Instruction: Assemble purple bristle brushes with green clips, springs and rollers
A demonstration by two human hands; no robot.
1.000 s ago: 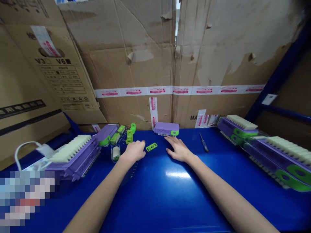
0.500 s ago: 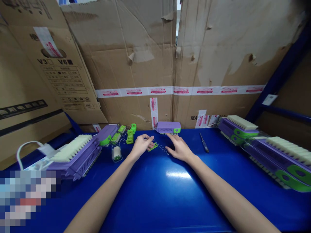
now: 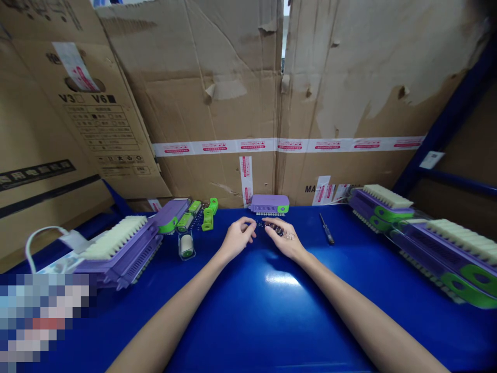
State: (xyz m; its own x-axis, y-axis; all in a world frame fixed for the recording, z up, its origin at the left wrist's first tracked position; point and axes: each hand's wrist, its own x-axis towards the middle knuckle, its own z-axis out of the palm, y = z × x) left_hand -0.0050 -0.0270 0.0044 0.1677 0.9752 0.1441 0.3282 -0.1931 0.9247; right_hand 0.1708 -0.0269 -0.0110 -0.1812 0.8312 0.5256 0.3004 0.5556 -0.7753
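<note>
My left hand [image 3: 238, 235] is closed, thumb and fingertips pinched together at one end of a thin coil spring [image 3: 275, 227]. The spring runs rightward from these fingertips and lies across the gap between the thumb and fingers of my right hand [image 3: 289, 241]. Those right fingers are apart, with the spring overlapping them; whether they press on it is not clear. Behind both hands stands a purple brush head [image 3: 271, 201] with a green end and pale bristles below. The small green clip is hidden from view.
Green clips [image 3: 208, 219], springs and a roller in a clear case [image 3: 187, 245] lie to the left, beside purple brush units [image 3: 120, 248]. A screwdriver [image 3: 326, 229] lies to the right, before more brush units [image 3: 446, 248]. Cardboard [image 3: 217, 103] walls the back of the blue table [image 3: 248, 321].
My left hand has moved right and the green clip at its fingers is out of sight. My right hand has lowered slightly, and the spring has risen from the table across it.
</note>
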